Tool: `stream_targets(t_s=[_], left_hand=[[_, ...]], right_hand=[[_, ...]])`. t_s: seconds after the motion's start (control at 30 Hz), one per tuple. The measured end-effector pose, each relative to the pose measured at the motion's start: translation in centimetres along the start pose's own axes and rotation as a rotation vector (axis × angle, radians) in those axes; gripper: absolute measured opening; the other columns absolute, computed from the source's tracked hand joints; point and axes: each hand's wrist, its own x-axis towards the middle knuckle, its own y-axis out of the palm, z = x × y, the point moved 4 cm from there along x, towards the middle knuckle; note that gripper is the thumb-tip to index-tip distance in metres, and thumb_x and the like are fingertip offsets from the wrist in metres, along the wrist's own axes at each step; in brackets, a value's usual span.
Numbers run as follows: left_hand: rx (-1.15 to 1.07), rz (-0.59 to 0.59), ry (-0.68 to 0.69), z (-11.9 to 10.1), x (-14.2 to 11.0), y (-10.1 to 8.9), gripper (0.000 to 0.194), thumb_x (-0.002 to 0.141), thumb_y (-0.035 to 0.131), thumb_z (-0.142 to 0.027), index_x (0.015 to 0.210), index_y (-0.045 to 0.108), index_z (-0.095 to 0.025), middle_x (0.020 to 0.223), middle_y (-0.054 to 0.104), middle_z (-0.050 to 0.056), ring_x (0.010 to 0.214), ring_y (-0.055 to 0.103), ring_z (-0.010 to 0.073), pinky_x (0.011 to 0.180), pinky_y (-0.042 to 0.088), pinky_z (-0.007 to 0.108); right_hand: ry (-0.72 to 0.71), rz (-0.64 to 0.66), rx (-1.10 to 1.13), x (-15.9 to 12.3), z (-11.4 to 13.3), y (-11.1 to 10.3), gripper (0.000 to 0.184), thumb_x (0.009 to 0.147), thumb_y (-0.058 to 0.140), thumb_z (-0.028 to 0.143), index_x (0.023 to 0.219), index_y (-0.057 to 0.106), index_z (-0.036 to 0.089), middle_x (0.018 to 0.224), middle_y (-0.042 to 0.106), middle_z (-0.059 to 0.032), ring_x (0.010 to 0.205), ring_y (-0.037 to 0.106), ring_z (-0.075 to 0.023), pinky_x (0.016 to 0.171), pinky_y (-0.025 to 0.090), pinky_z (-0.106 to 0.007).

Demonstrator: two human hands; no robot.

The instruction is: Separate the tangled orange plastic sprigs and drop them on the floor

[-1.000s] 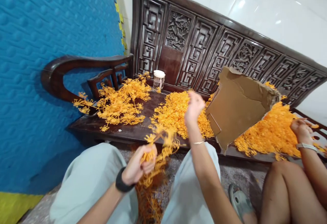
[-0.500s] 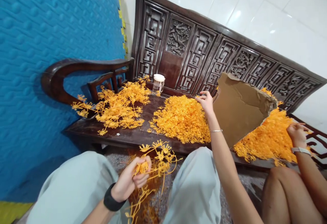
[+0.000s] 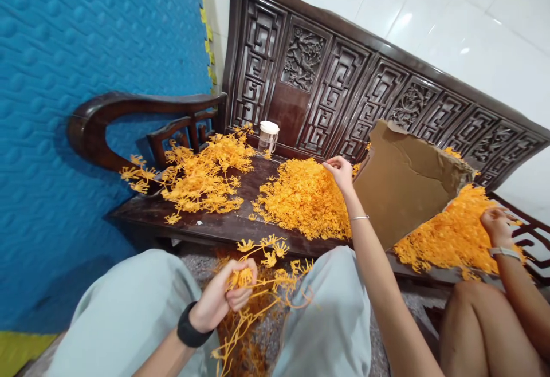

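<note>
My left hand (image 3: 240, 288), with a black band at the wrist, is closed around a bunch of orange plastic flower-like pieces (image 3: 279, 277) on thin stems. Loose stems and heads stick out to the right and hang below it, between my knees. My right hand (image 3: 341, 172) hovers over the far right edge of a pile of loose orange pieces (image 3: 307, 202). Its fingertips come together in a pinch; whatever may be between them is too small to make out. To the left, a heap of orange pieces still on their stems (image 3: 206, 176) lies on the dark wooden bench (image 3: 223, 228).
A brown cardboard sheet (image 3: 408, 176) leans between the middle pile and another orange pile (image 3: 451, 234). Beside that, a co-worker's hand (image 3: 498, 225) is raised. A lidded clear cup (image 3: 268, 136) stands by the carved backrest (image 3: 292, 108). Blue foam matting (image 3: 107, 33) borders the left.
My right hand has shifted slightly left, and its fingertips have drawn together. The stems hanging from my left hand have swung right. The camera view has shifted slightly.
</note>
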Motion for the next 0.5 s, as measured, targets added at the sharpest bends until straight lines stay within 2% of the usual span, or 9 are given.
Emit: stream_targets(t_s=[0.07, 0.13, 0.2, 0.23, 0.27, 0.3, 0.33, 0.43, 0.5], left_hand=[[0.009, -0.001, -0.006, 0.1, 0.0, 0.0, 0.028, 0.078, 0.043, -0.033, 0.061, 0.057, -0.015, 0.036, 0.016, -0.011, 0.033, 0.009, 0.0042, 0.033, 0.014, 0.016], [0.020, 0.003, -0.006, 0.2, 0.0, 0.0, 0.028, 0.078, 0.042, -0.033, 0.061, 0.057, -0.015, 0.036, 0.016, -0.012, 0.033, 0.009, 0.0043, 0.033, 0.014, 0.016], [0.031, 0.008, -0.002, 0.2, 0.1, -0.1, 0.029, 0.078, 0.042, -0.033, 0.062, 0.056, -0.015, 0.036, 0.016, -0.011, 0.033, 0.009, 0.0045, 0.033, 0.014, 0.016], [0.038, 0.010, 0.000, 0.3, 0.1, -0.1, 0.029, 0.078, 0.041, -0.033, 0.062, 0.056, -0.015, 0.036, 0.016, -0.011, 0.033, 0.009, 0.0046, 0.033, 0.014, 0.016], [0.044, 0.010, 0.002, 0.3, 0.2, -0.1, 0.029, 0.079, 0.041, -0.033, 0.062, 0.056, -0.015, 0.036, 0.017, -0.011, 0.033, 0.009, 0.0046, 0.033, 0.014, 0.016], [0.048, 0.007, 0.001, 0.3, 0.2, -0.2, 0.029, 0.079, 0.041, -0.033, 0.062, 0.056, -0.015, 0.035, 0.017, -0.011, 0.033, 0.009, 0.0046, 0.033, 0.013, 0.016], [0.053, 0.004, 0.002, 0.4, 0.3, -0.1, 0.029, 0.079, 0.040, -0.033, 0.062, 0.055, -0.015, 0.035, 0.017, -0.011, 0.033, 0.008, 0.0046, 0.033, 0.013, 0.016], [0.060, -0.006, 0.002, 0.4, 0.5, 0.0, 0.030, 0.079, 0.040, -0.034, 0.061, 0.055, -0.015, 0.035, 0.016, -0.012, 0.032, 0.008, 0.0046, 0.033, 0.012, 0.017], [0.062, -0.010, 0.003, 0.4, 0.6, 0.2, 0.031, 0.079, 0.040, -0.035, 0.062, 0.055, -0.015, 0.035, 0.016, -0.012, 0.032, 0.007, 0.0046, 0.033, 0.012, 0.017]], right_hand=[[-0.088, -0.030, -0.140, -0.1, 0.4, -0.2, 0.014, 0.063, 0.062, 0.029, 0.068, 0.058, 0.016, 0.067, 0.055, -0.0025, 0.061, 0.043, -0.0132, 0.059, 0.036, -0.026], [-0.172, -0.135, -0.250, -0.5, 1.5, -0.6, 0.017, 0.064, 0.062, 0.027, 0.077, 0.059, 0.016, 0.082, 0.056, -0.0062, 0.074, 0.046, -0.0168, 0.066, 0.038, -0.029], [-0.214, -0.225, -0.258, -1.6, 3.1, -0.9, 0.020, 0.067, 0.061, 0.026, 0.084, 0.058, 0.016, 0.091, 0.055, -0.0080, 0.080, 0.047, -0.0180, 0.070, 0.039, -0.030], [-0.220, -0.215, -0.221, -2.4, 4.2, -0.7, 0.019, 0.069, 0.059, 0.027, 0.085, 0.058, 0.016, 0.090, 0.056, -0.0077, 0.079, 0.047, -0.0173, 0.070, 0.039, -0.030], [-0.223, -0.150, -0.163, -3.5, 5.3, -0.4, 0.016, 0.072, 0.057, 0.028, 0.083, 0.058, 0.016, 0.087, 0.057, -0.0067, 0.076, 0.048, -0.0162, 0.069, 0.039, -0.029], [-0.226, -0.030, -0.090, -4.7, 6.6, 0.2, 0.015, 0.075, 0.055, 0.030, 0.081, 0.058, 0.016, 0.083, 0.058, -0.0052, 0.073, 0.049, -0.0148, 0.068, 0.040, -0.029], [-0.232, 0.152, -0.011, -6.1, 7.9, 1.1, 0.017, 0.078, 0.053, 0.033, 0.079, 0.058, 0.017, 0.080, 0.059, -0.0038, 0.071, 0.050, -0.0138, 0.068, 0.040, -0.028], [-0.290, 0.792, 0.183, -11.6, 11.6, 3.6, 0.021, 0.078, 0.054, 0.038, 0.087, 0.060, 0.020, 0.088, 0.062, -0.0021, 0.080, 0.055, -0.0131, 0.074, 0.042, -0.027], [-0.363, 0.994, 0.192, -14.6, 13.1, 4.4, 0.028, 0.072, 0.061, 0.039, 0.092, 0.060, 0.020, 0.092, 0.062, -0.0022, 0.083, 0.055, -0.0136, 0.077, 0.042, -0.028]])
